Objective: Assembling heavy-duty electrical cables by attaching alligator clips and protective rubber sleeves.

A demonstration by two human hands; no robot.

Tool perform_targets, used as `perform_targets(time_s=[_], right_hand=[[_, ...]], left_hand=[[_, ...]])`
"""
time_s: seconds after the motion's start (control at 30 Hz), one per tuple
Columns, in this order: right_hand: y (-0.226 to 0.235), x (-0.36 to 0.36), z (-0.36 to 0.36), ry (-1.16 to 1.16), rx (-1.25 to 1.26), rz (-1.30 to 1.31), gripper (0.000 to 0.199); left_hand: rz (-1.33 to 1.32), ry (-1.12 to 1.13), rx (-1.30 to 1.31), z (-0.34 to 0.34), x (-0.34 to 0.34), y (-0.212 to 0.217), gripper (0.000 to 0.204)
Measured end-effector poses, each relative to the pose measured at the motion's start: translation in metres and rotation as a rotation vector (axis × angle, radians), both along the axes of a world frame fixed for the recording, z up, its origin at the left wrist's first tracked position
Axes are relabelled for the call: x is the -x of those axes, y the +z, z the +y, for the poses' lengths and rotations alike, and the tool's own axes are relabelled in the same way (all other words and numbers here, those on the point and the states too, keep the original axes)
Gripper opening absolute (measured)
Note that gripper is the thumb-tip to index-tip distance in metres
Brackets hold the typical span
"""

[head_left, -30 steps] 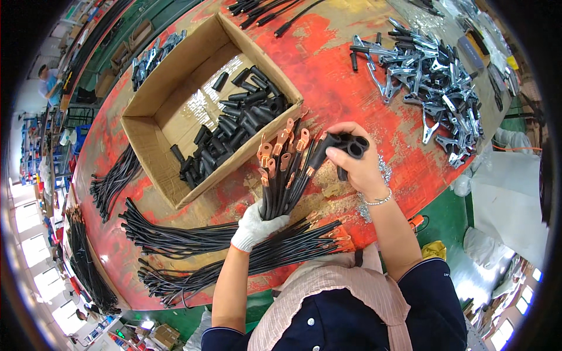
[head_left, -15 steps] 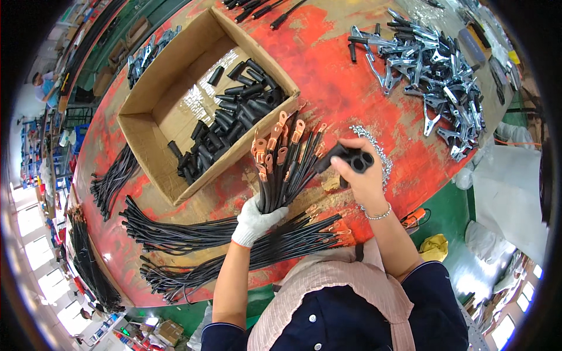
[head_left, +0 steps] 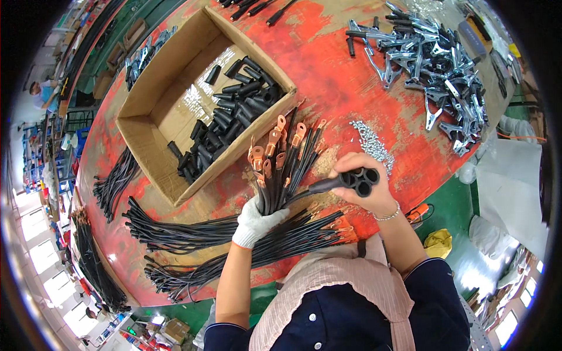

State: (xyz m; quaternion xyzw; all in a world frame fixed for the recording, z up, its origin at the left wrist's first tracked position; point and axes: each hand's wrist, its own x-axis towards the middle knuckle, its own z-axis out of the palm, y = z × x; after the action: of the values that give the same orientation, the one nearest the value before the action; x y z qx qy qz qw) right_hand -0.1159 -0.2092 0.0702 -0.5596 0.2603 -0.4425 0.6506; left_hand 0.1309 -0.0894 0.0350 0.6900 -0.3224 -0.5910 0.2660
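My left hand (head_left: 258, 224), in a white knit glove, is closed around a bunch of black cables (head_left: 275, 196). Copper ring lugs (head_left: 273, 140) fan out at their upper ends. Bare, my right hand (head_left: 369, 190) grips several black rubber sleeves (head_left: 358, 180), their round open ends showing. One more black sleeve (head_left: 325, 185) points left from its fingers and sits over the end of a cable that bends out of the bunch. The lug inside that sleeve is hidden.
A cardboard box (head_left: 153, 167) with loose black sleeves (head_left: 225, 117) stands left of the bunch. Metal clamps (head_left: 430, 70) are heaped at the far right, small silvery parts (head_left: 372, 143) beyond my right hand. More cables (head_left: 181, 225) lie along the red table (head_left: 328, 64).
My right hand has moved slightly down and turned. The sleeve at its fingers now lies over a cable bent rightward from the bunch. My left hand keeps its hold.
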Motion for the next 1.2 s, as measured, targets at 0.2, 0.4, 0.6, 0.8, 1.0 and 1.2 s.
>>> perform_targets(time_s=[0.2, 0.4, 0.6, 0.8, 1.0, 1.2], right_hand=[[0.022, -0.016, -0.010, 0.020, -0.321, 0.139, 0.035], [0.044, -0.019, -0.012, -0.050, -0.249, 0.396, 0.033], [0.051, -0.004, -0.041, 0.360, -0.084, 0.342, 0.038], [0.022, -0.032, -0.006, 0.144, -0.215, 0.006, 0.041], [0.025, -0.041, 0.010, -0.054, -0.217, 0.179, 0.040], [0.024, -0.037, 0.018, -0.160, -0.125, 0.235, 0.043]], left_hand=[[-0.059, -0.117, -0.031, -0.002, -0.001, 0.006, 0.038], [-0.034, -0.075, 0.005, -0.001, 0.001, 0.005, 0.036], [-0.052, -0.136, 0.018, 0.001, -0.005, 0.012, 0.035], [0.012, -0.118, -0.027, 0.008, -0.010, -0.005, 0.035], [-0.011, -0.107, -0.004, 0.001, -0.008, 0.007, 0.037], [0.002, -0.100, -0.005, 0.001, -0.004, 0.009, 0.039]])
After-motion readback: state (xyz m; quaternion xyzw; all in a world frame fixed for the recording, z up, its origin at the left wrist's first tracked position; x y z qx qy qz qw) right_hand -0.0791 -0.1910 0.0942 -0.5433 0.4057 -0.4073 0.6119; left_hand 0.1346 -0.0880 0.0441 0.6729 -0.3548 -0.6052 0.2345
